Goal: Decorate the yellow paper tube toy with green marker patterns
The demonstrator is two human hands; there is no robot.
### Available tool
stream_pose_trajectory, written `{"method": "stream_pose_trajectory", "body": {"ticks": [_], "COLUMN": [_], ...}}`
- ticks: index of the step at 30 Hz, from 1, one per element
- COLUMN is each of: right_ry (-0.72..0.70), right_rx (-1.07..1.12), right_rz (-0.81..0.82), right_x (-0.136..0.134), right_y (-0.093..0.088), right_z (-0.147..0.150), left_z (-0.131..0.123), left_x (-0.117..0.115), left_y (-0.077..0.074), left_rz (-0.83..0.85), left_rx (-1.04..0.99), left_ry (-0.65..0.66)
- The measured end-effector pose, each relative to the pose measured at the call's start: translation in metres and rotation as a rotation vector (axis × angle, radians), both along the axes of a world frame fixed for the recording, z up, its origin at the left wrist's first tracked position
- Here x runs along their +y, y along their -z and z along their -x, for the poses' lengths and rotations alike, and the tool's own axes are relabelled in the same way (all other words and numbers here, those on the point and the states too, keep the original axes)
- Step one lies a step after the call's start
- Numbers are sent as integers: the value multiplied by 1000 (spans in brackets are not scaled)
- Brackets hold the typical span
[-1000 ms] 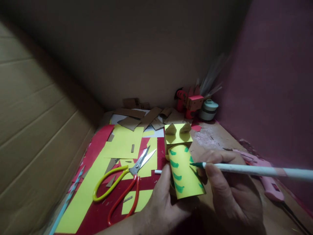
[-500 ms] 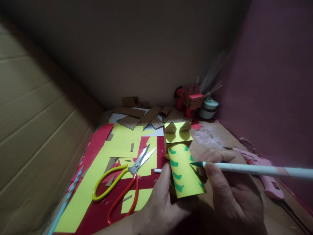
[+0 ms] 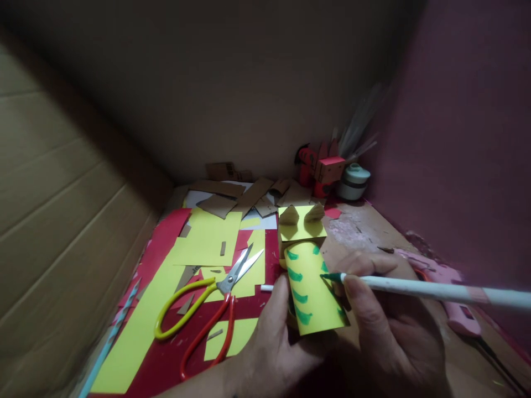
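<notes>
My left hand (image 3: 276,342) grips a yellow paper-covered tube (image 3: 313,293) marked with green strokes, with a yellow box head bearing two brown ears (image 3: 301,221) at its far end. My right hand (image 3: 390,326) is closed on a long white marker (image 3: 418,288) whose green tip touches the tube's right side.
Yellow-and-red-handled scissors (image 3: 207,309) lie open on yellow and red paper sheets (image 3: 178,265) to the left. Cardboard scraps (image 3: 236,199) sit behind. A red box figure (image 3: 326,171) and a pale jar (image 3: 352,182) stand at the back. A pink glue gun (image 3: 448,298) lies right. Cardboard walls (image 3: 62,210) enclose the space.
The marker tip has shifted slightly left and up along the tube's right side. My left hand keeps its hold on the tube.
</notes>
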State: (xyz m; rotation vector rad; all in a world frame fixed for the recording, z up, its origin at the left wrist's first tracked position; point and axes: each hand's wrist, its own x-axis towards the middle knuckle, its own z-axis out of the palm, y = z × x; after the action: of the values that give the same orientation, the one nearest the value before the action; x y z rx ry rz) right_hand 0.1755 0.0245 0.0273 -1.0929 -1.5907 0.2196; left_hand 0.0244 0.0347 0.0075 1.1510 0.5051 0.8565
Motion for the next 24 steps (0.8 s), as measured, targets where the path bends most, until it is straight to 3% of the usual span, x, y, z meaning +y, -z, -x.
{"method": "stream_pose_trajectory", "body": {"ticks": [17, 24], "right_ry": [-123, -106], "right_rx": [63, 232], "right_rz": [84, 219], "right_x": [-4, -9], "right_y": [-3, -3], "right_z": [0, 9], "left_z": [1, 1], "left_x": [-2, -1], "left_y": [5, 7], "left_rz": [36, -6], "left_rx": [28, 56], "left_ry": [-5, -32]}}
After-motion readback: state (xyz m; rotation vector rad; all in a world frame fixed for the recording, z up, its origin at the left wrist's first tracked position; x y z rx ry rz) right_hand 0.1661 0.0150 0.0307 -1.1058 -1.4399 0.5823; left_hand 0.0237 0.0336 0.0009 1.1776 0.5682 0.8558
